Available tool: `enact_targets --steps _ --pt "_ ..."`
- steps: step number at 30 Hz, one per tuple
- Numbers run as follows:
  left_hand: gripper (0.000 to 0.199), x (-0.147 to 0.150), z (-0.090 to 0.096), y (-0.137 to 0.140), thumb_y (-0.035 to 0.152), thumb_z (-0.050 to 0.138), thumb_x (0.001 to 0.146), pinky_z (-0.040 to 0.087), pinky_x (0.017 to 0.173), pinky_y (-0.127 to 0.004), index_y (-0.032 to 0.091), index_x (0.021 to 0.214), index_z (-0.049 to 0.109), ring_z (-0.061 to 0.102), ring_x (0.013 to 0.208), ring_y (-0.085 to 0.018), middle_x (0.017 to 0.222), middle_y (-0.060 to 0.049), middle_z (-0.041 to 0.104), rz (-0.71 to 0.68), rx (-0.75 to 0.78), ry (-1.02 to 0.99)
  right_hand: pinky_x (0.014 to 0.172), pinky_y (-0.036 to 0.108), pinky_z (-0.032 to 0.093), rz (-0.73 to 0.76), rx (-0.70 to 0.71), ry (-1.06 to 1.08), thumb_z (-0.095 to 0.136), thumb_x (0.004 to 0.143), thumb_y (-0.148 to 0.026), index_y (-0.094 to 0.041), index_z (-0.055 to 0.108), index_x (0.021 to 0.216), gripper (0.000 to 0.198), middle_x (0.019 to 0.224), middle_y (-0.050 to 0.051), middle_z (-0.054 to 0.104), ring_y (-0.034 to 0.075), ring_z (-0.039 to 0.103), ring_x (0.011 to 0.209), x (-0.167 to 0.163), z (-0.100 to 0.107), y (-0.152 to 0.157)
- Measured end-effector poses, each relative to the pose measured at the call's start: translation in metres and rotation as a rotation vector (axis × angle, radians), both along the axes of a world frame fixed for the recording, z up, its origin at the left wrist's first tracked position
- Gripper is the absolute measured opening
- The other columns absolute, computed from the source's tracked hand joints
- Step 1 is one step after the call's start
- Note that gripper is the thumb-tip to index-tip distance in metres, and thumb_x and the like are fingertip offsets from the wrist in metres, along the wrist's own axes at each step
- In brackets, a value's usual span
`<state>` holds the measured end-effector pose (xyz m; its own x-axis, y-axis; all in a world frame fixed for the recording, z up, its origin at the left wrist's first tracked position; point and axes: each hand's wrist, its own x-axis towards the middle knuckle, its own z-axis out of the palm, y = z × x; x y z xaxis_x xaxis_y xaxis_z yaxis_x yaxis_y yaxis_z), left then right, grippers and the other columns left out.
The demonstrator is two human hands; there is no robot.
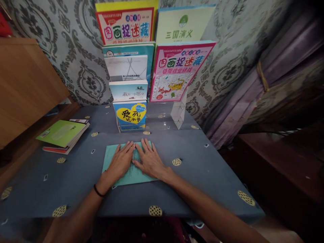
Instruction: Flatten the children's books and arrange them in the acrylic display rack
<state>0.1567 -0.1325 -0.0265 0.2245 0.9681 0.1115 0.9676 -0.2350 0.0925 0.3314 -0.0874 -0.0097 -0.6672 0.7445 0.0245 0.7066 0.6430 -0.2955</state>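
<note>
A thin teal booklet (109,158) with small dark print lies flat on the cloth-covered table. My left hand (120,161) rests flat on its left half, fingers stretched out, a dark band round the wrist. On the right half lies my right hand (149,160), palm down with the fingers spread. The fingertips of both hands come close together near the booklet's top middle. Part of the print is hidden under the hands. Just behind them, a blue book with a yellow heart (131,116) stands at the front of a clear tiered rack (178,113).
More books fill the rack, among them a pink picture book (181,72) and a pale green book (184,25). A stack of books with a green cover (62,133) lies at the left. Beside it stands a wooden cabinet (30,87). A purple curtain (235,98) hangs at the right.
</note>
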Motion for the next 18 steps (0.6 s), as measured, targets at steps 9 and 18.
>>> enact_targets --steps 9,18 --pt "0.049 -0.005 -0.001 -0.006 0.026 0.030 0.106 0.033 0.120 -0.055 0.019 0.153 0.042 0.034 0.151 -0.025 0.160 -0.011 0.041 0.051 -0.016 -0.030 0.121 0.060 0.023 0.001 0.007 0.001 0.054 0.097 -0.053 -0.011 0.039 0.155 0.074 0.164 0.025 0.025 0.039 0.016 0.155 0.000 -0.002 0.000" --pt "0.049 -0.036 -0.005 -0.030 0.032 0.034 0.105 0.042 0.113 -0.055 0.017 0.149 0.047 0.040 0.148 -0.029 0.156 -0.015 0.045 0.262 0.090 0.004 0.122 0.061 0.020 0.012 0.006 0.033 0.049 0.097 -0.060 -0.013 0.037 0.156 0.076 0.166 0.023 0.022 0.038 0.014 0.155 0.001 -0.011 0.003"
